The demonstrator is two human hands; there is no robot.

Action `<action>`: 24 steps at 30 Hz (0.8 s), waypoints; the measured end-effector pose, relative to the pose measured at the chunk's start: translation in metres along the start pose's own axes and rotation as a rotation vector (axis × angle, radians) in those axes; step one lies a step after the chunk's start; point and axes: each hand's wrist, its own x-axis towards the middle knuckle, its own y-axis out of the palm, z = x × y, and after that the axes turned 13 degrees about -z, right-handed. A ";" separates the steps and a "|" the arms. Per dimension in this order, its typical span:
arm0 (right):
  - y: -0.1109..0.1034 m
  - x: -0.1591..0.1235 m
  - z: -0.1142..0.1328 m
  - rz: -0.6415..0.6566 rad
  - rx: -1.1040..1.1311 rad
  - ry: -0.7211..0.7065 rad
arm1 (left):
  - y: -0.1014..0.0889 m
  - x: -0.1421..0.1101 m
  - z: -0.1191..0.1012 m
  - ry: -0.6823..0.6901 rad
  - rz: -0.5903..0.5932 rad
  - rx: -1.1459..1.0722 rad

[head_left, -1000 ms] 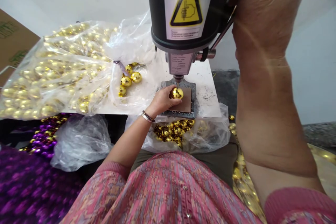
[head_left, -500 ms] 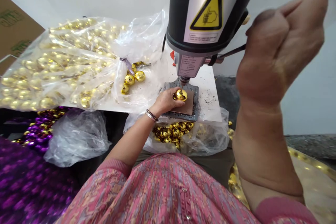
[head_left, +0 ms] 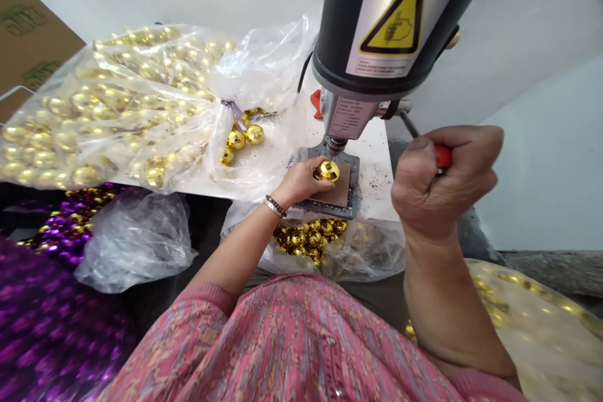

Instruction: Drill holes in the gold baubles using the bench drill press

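So, the left hand (head_left: 299, 181) holds a gold ball (head_left: 327, 171) on a brown pad (head_left: 340, 191), right under the tip of a drill press (head_left: 377, 25); its fingers (head_left: 315, 177) curl around the ball's side and pinch it, and the bit (head_left: 328, 156) seems to touch the top. The pad sits on a metal plate (head_left: 354, 183), which rests on a white board (head_left: 372, 157) dotted with dark specks; the right hand (head_left: 443, 179) is a tight fist beside the drill, its fingers (head_left: 471, 151) pressed together around a red handle (head_left: 443, 156). A big plastic bag (head_left: 94, 107) of gold balls lies left of the plate; loose gold balls (head_left: 245, 138) sit beside it; another bag (head_left: 362, 257) with gold balls lies below the board; purple balls (head_left: 66, 226) lie further left.
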 end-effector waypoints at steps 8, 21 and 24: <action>0.000 -0.011 -0.003 -0.012 0.080 -0.021 | 0.001 0.001 0.002 0.016 0.015 -0.018; 0.005 -0.033 0.000 -0.089 0.094 -0.011 | -0.002 -0.001 -0.002 0.029 0.034 -0.006; 0.007 -0.014 0.006 -0.106 0.092 0.007 | -0.002 0.000 -0.002 0.021 0.032 0.014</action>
